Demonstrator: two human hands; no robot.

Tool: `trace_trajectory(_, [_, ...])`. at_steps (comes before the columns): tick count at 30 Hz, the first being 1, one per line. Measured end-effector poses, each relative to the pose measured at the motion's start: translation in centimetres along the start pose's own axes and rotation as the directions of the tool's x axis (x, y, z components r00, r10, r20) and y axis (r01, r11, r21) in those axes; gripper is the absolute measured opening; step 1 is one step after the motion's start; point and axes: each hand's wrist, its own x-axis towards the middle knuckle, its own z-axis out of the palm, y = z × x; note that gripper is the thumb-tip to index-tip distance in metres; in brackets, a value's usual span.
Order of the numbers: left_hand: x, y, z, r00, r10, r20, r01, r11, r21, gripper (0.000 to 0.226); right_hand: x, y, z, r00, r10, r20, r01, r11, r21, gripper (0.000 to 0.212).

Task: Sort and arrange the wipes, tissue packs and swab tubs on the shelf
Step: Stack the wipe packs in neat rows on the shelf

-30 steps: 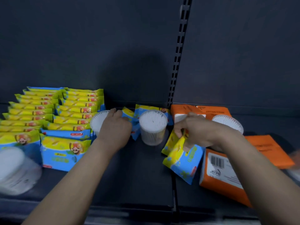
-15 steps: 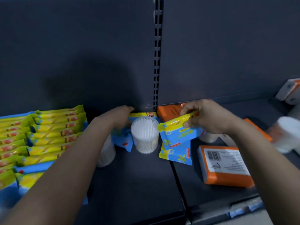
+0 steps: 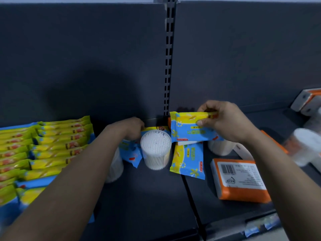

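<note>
My right hand (image 3: 225,122) pinches the top edge of a blue-and-yellow wipes pack (image 3: 187,131) and holds it upright above the shelf. A second pack of the same kind (image 3: 188,160) is just beneath it; I cannot tell whether it hangs from the hand or lies on the shelf. A clear swab tub (image 3: 156,149) stands between my hands. My left hand (image 3: 132,127) reaches past it to the back, fingers curled down on loose blue wipes packs (image 3: 130,152); its grip is hidden. Another tub (image 3: 115,164) stands partly hidden behind my left forearm.
Rows of yellow-and-blue packs (image 3: 52,141) fill the left of the shelf. An orange tissue pack (image 3: 239,180) lies barcode up at the right. A white tub (image 3: 220,146) stands behind my right wrist, and a blurred tub (image 3: 305,145) at far right. A slotted upright (image 3: 169,58) splits the back wall.
My right hand lifted the wipes pack higher and turned it upright. My left hand left the tub and reached further back to the loose packs. My head turned right.
</note>
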Motion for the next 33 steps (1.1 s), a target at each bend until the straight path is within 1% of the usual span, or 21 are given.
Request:
trace_trajectory(4, [-0.6,-0.1,0.5,1.000,-0.009,0.020,0.012,0.992,-0.122,0.032,-0.1,-0.3,0.1,1.000,-0.008,-0.030,0.008,1.000,-0.012,0.016])
trace_trajectory(6, [-0.7,-0.3,0.8,1.000,-0.022,-0.005,0.020,0.986,-0.164,0.036,-0.3,-0.4,0.4,0.999,-0.009,-0.048,0.008,1.000,-0.009,0.017])
trace_trajectory(10, [-0.9,-0.3,1.1,0.992,-0.071,-0.103,0.058,0.990,-0.129,0.060,-1.0,-0.6,0.5,0.994,0.002,-0.109,-0.003,1.000,-0.012,0.016])
trace_trajectory(11, [-1.0,-0.2,1.0,0.990,-0.070,-0.123,0.051,0.987,-0.150,0.059,-1.2,-0.7,0.4,0.991,0.004,-0.131,-0.006,1.000,-0.013,0.015])
trace_trajectory(13, [-1.5,0.0,0.6,0.981,-0.047,-0.190,0.003,0.975,-0.224,0.046,-1.5,-0.9,0.3,0.984,0.006,-0.178,-0.007,1.000,-0.003,0.016])
trace_trajectory(15, [-2.2,-0.1,0.0,0.948,-0.034,-0.317,-0.057,0.960,-0.273,0.034,-1.9,-1.2,0.5,0.974,-0.001,-0.228,-0.001,1.000,-0.009,0.017])
trace_trajectory(16, [-2.6,-0.1,-0.4,0.925,-0.037,-0.379,-0.083,0.952,-0.296,0.031,-2.2,-1.4,0.6,0.967,-0.007,-0.253,0.002,1.000,-0.020,0.018])
trace_trajectory(19, [-4.3,-0.3,-1.9,0.838,-0.082,-0.540,-0.127,0.933,-0.337,0.028,-2.8,-2.3,0.7,0.948,-0.028,-0.318,0.019,0.999,-0.033,0.018])
trace_trajectory(21, [-6.0,-0.6,-2.9,0.773,-0.127,-0.621,-0.156,0.911,-0.381,0.027,-3.2,-3.1,0.8,0.936,-0.048,-0.348,0.037,0.999,-0.037,0.018])
trace_trajectory(23, [-8.0,-0.9,-3.8,0.747,-0.146,-0.648,-0.191,0.888,-0.419,0.027,-3.6,-3.8,0.8,0.924,-0.060,-0.378,0.059,0.998,-0.014,0.018])
trace_trajectory(25, [-10.0,-1.2,-4.3,0.750,-0.139,-0.647,-0.212,0.875,-0.435,0.028,-3.9,-4.7,0.8,0.915,-0.066,-0.399,0.080,0.997,0.020,0.018])
trace_trajectory(29, [-14.2,-1.8,-4.1,0.734,-0.161,-0.660,-0.232,0.854,-0.466,0.025,-4.5,-6.8,1.7,0.925,-0.097,-0.368,0.131,0.989,0.068,0.015])
trace_trajectory(31, [-16.6,-2.3,-3.7,0.698,-0.214,-0.683,-0.197,0.860,-0.470,0.024,-4.9,-8.0,2.4,0.935,-0.128,-0.330,0.168,0.981,0.096,0.015])
trace_trajectory(33, [-19.3,-2.9,-3.3,0.643,-0.279,-0.713,-0.155,0.864,-0.479,0.024,-5.3,-9.1,3.2,0.938,-0.173,-0.300,0.215,0.970,0.116,0.014])
